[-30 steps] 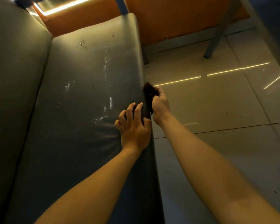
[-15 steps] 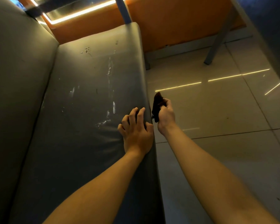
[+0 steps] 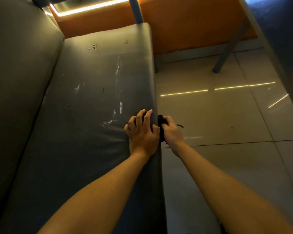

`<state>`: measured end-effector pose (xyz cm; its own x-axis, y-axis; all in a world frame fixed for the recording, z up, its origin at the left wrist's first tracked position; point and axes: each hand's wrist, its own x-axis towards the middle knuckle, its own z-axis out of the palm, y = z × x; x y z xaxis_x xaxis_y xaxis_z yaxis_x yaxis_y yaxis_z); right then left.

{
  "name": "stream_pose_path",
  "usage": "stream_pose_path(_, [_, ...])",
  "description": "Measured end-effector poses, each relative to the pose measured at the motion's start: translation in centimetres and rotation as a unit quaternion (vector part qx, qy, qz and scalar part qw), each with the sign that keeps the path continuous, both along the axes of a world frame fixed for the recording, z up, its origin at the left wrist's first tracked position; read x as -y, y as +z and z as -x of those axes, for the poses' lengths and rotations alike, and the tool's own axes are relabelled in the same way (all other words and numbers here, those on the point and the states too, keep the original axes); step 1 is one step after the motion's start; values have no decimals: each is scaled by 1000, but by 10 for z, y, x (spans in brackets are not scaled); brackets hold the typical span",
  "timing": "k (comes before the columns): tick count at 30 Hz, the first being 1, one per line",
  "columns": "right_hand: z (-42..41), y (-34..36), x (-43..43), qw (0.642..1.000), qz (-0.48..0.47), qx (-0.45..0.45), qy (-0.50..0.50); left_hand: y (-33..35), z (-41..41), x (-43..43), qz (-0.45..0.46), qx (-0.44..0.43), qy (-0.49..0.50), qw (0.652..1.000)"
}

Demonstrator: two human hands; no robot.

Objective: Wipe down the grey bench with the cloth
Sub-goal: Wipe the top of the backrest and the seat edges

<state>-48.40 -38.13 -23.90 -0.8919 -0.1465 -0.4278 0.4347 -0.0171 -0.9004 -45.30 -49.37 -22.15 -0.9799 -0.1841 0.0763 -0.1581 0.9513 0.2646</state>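
Note:
The grey padded bench (image 3: 85, 115) runs from the near left up to the far middle, its seat marked with white smears and specks. My left hand (image 3: 142, 132) rests on the seat at its right front edge, fingers bent with the tips pressing into the padding. Right beside it, my right hand (image 3: 172, 130) grips a dark cloth (image 3: 161, 125) and holds it against the bench's front side face, just below the edge. Most of the cloth is hidden between the hand and the bench; a dark strand sticks out to the right.
The bench's grey backrest (image 3: 15, 81) rises along the left. An orange wall panel (image 3: 184, 22) stands beyond the bench's far end. A grey table leg (image 3: 227, 53) slants down onto the glossy tiled floor (image 3: 227, 115) at the right, under a dark tabletop (image 3: 281, 31).
My right hand has slid the cloth toward me along the bench's front side, ending close beside my left hand. The left hand has stayed on the seat edge.

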Motion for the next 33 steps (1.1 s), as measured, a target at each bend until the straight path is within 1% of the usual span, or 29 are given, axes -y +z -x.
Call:
stream_pose_path(2, [-7,12,-4,999,-23,-22,18,2,1,3,-33,3,-3,999])
stream_pose_path(6, [-23,40,-13,998,-13,-47,31,11,-2,8,-114,1,-17,993])
stream_pose_path(8, [-32,59,-12,997,7,-71,2,16,-7,10,-181,-6,-28,983])
stream_pose_path(9, [-35,68,-9,996,17,-89,-20,20,-10,11,-222,-23,-34,974])
stream_pose_path(11, [-38,79,0,991,13,-101,-81,31,-21,12,-319,-57,-41,945])
stream_pose_path(13, [-43,85,13,991,-9,-59,-120,46,-36,8,-447,-22,-31,894])
stream_pose_path(14, [-46,87,20,993,-13,-27,-115,51,-43,6,-500,3,-18,866])
stream_pose_path(15, [-49,88,27,995,-2,-2,-98,54,-48,6,-537,9,-1,843])
stream_pose_path(17, [-55,92,40,999,26,12,-44,58,-56,11,-568,-11,33,823])
stream_pose_path(19, [-58,102,52,999,32,-10,10,62,-62,24,-555,-36,44,830])
stream_pose_path(21, [-59,105,61,996,-26,-60,61,63,-66,44,-526,-55,55,847])
stream_pose_path(23, [-57,106,66,975,-147,-118,118,64,-66,66,-472,-94,94,871])
stream_pose_path(25, [-48,103,67,938,-283,-150,132,64,-60,90,-410,-137,142,891])
stream_pose_path(26, [-44,101,66,922,-329,-144,143,65,-56,102,-378,-152,171,897])
stream_pose_path(28, [-38,93,64,899,-383,-117,180,67,-51,122,-331,-167,218,903])
stream_pose_path(30, [-33,87,63,884,-412,-91,201,63,-43,137,-318,-128,225,912])
stream_pose_path(33, [-30,84,64,864,-441,-109,218,49,-32,141,-257,-1,180,949])
